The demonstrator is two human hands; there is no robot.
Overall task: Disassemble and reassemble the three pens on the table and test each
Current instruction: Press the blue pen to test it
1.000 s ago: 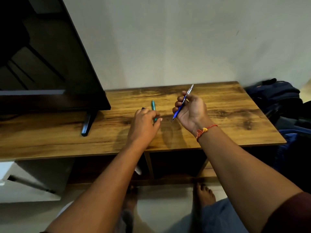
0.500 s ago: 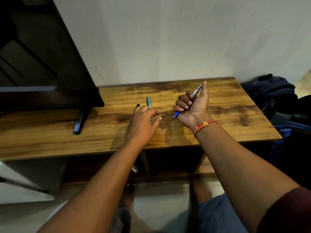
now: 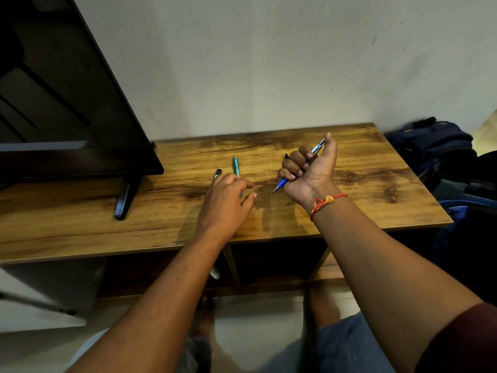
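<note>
My right hand (image 3: pixel 309 173) is a fist around a blue pen (image 3: pixel 282 182), tip pointing down-left, thumb at its silver top end. A teal pen (image 3: pixel 235 166) lies on the wooden table (image 3: pixel 349 200), pointing away from me. Left of it, only the dark end of a third pen (image 3: pixel 217 173) shows. My left hand (image 3: pixel 224 203) hovers palm down over the near ends of both lying pens, fingers loosely apart, holding nothing that I can see.
A black TV (image 3: pixel 67 109) on a slanted foot (image 3: pixel 126 196) fills the table's left part. Dark bags (image 3: pixel 435 149) are piled beside the right edge. Open shelves sit under the tabletop. My bare feet are on the floor below.
My right hand turned from a fingertip hold into a fist on the blue pen, thumb moving up to its top. The left hand opened slightly above the teal pen.
</note>
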